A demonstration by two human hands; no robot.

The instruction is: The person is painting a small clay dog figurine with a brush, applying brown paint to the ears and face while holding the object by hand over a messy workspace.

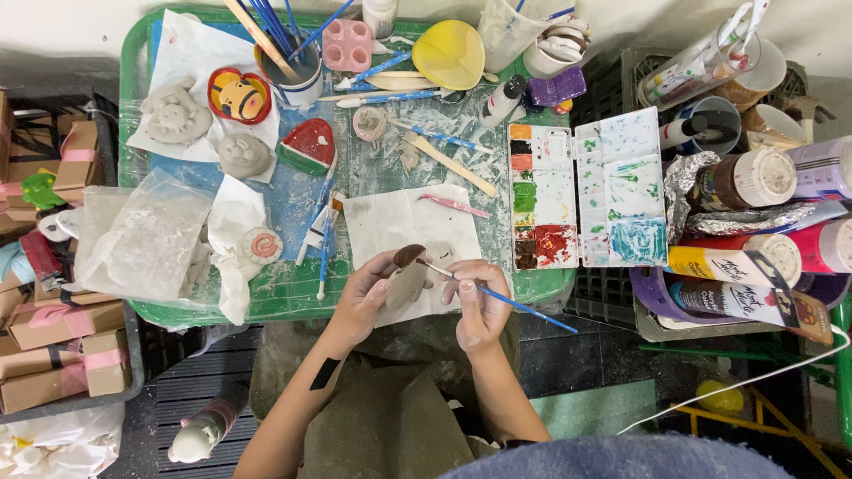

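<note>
The person's head and body are cut off at the bottom edge; only the forearms and lap show, and the underside of the small clay piece [408, 277] is hidden behind the fingers that hold it. Its shape is hard to read: a pale grey, roughly oval lump with a dark brown painted patch at its top end. The left hand [368, 297] is curled around this piece from the left and below, fingers closed on it, keeping it raised just over the near edge of the green tray [133, 106] and a white paper sheet [408, 222]. The right hand [477, 303] is pinched shut on a thin blue-handled paintbrush [497, 297], whose bristle tip touches the brown patch while the handle sticks out to the right, past the tray's rim.

Just beyond the right hand lies a white paint palette [586, 191] with orange, green, red, brown and teal wells. Farther up the tray sit a painted watermelon-slice clay piece [306, 144], unpainted grey clay figures [177, 113] and a cup of brushes [293, 62]. Paint bottles [745, 177] crowd the right side, partly cut off by the frame edge. Cardboard boxes [62, 346] are stacked at the left.
</note>
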